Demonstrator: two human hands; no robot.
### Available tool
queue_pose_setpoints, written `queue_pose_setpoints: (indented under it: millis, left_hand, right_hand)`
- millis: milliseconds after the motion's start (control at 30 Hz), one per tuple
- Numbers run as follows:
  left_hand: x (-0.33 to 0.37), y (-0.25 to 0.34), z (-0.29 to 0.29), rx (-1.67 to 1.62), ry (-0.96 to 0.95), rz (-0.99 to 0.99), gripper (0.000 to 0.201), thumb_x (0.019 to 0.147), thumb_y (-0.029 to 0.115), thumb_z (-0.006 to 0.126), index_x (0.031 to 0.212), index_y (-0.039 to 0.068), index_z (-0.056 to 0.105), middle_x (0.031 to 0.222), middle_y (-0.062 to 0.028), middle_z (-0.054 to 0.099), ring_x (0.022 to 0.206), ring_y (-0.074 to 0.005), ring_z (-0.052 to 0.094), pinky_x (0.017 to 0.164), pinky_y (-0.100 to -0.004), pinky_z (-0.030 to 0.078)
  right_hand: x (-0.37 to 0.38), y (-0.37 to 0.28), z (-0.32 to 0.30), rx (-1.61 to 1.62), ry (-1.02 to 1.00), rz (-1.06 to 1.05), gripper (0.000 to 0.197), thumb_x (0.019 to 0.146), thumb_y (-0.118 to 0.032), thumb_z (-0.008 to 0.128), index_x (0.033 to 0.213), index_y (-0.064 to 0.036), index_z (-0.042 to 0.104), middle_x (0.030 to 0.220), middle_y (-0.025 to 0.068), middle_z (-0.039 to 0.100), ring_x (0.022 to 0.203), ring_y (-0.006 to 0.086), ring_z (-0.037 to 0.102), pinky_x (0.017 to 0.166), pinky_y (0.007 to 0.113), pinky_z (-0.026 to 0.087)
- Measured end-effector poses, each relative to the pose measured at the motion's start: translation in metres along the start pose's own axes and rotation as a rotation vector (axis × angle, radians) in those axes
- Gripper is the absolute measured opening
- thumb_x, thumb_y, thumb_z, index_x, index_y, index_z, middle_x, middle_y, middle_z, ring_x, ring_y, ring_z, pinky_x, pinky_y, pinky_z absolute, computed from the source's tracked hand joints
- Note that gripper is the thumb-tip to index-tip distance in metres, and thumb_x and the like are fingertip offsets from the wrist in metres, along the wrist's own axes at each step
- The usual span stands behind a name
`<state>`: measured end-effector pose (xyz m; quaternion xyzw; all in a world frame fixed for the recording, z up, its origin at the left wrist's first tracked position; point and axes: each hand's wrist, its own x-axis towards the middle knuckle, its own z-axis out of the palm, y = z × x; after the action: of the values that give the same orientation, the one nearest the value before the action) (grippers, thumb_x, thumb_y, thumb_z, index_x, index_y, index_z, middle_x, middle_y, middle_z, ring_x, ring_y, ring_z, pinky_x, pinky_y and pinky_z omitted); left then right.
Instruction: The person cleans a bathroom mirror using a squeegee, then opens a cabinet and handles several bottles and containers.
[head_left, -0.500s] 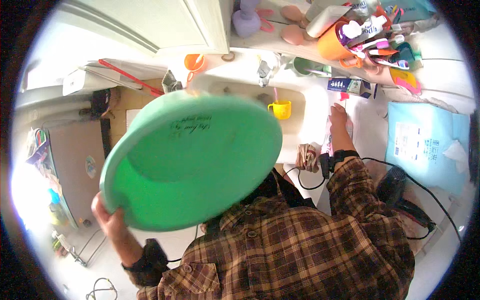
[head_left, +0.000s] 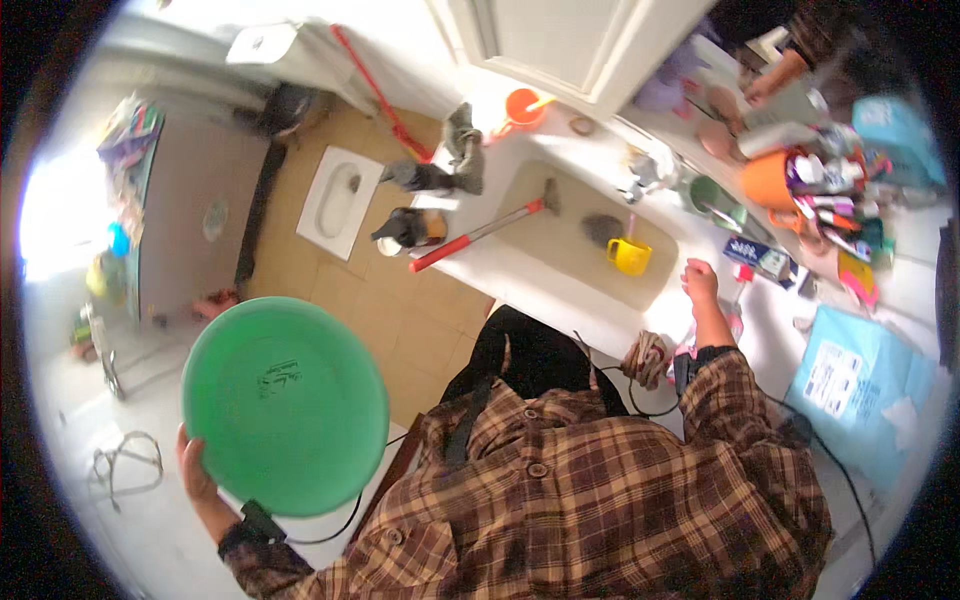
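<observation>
My left hand (head_left: 195,466) grips the rim of a round green plastic basin (head_left: 290,400), held out at my left with its broad face toward me. Over the right end of the white sink (head_left: 600,318), my right hand (head_left: 703,283) is closed with its fingers curled, and nothing shows in them. A pinkish bottle or tube (head_left: 738,322) is beside that wrist. In the sink stands a yellow cup (head_left: 629,257), close to a dark lump (head_left: 601,229). A tool with a red handle (head_left: 470,238) lies across the sink's left edge.
Left of the sink, a squat toilet (head_left: 340,203) is set in the tan floor. An orange dipper (head_left: 522,107) and grey cloth (head_left: 464,148) sit at the sink's far left. Along the right are an orange toothbrush cup (head_left: 768,181), a box (head_left: 760,260) and a blue package (head_left: 850,375).
The basin has moved left and down with my left hand, away from the sink, uncovering the floor and red-handled tool. The view has turned left. My right hand has lifted slightly and curled.
</observation>
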<state>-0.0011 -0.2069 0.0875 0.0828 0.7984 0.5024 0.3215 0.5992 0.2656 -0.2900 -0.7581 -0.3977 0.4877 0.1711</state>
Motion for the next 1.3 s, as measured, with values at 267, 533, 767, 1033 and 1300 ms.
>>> queue_pose_setpoints:
  millis: [267,533,767,1033,1300]
  left_hand:
    - [0.069,-0.244,0.029,0.162,0.446,-0.408,0.018,0.073,0.012,0.056,0.086,0.003,0.048,0.066,-0.0049,0.051,0.046,-0.0119,0.046,0.036,-0.0261,0.035]
    - [0.101,-0.393,0.119,-0.093,0.650,-0.697,0.023,0.074,0.016,0.060,0.087,0.001,0.047,0.066,-0.0130,0.054,0.045,-0.0210,0.055,0.035,-0.0297,0.043]
    - [0.183,-0.435,0.237,0.519,0.416,-0.669,0.033,0.071,0.027,0.064,0.091,0.003,0.053,0.086,-0.0167,0.060,0.081,-0.0323,0.058,0.070,-0.0411,0.046]
    - [0.235,-0.463,0.357,0.488,0.187,-0.670,0.029,0.073,0.024,0.061,0.093,0.004,0.055,0.090,-0.0173,0.060,0.086,-0.0341,0.056,0.074,-0.0426,0.045]
    - [0.264,-0.532,0.401,-0.019,0.213,-0.747,0.027,0.076,0.017,0.058,0.098,0.003,0.051,0.081,-0.0136,0.061,0.059,-0.0248,0.060,0.051,-0.0337,0.049]
  right_hand:
    - [-0.038,0.004,0.032,-0.331,-0.377,-0.145,0.025,0.084,-0.027,0.050,0.099,-0.0073,0.050,0.075,0.0011,0.054,0.057,0.0083,0.052,0.046,0.020,0.040]
    - [-0.099,-0.007,0.046,-0.604,-0.572,0.038,0.025,0.080,-0.013,0.047,0.104,-0.0056,0.049,0.088,0.0065,0.059,0.066,0.0122,0.055,0.054,0.022,0.043]
    - [-0.098,-0.002,0.092,-0.652,-0.594,0.087,0.025,0.082,-0.013,0.046,0.105,-0.0049,0.049,0.090,0.0070,0.059,0.070,0.0114,0.055,0.058,0.022,0.044]
    - [-0.096,0.021,0.120,-0.590,-0.647,0.116,0.022,0.083,-0.013,0.049,0.104,-0.0051,0.049,0.089,0.0053,0.058,0.070,0.0101,0.054,0.058,0.021,0.042]
    - [-0.084,0.062,0.124,-0.533,-0.616,0.168,0.021,0.082,-0.006,0.049,0.103,-0.0063,0.050,0.090,0.0042,0.059,0.069,0.0104,0.055,0.059,0.023,0.042]
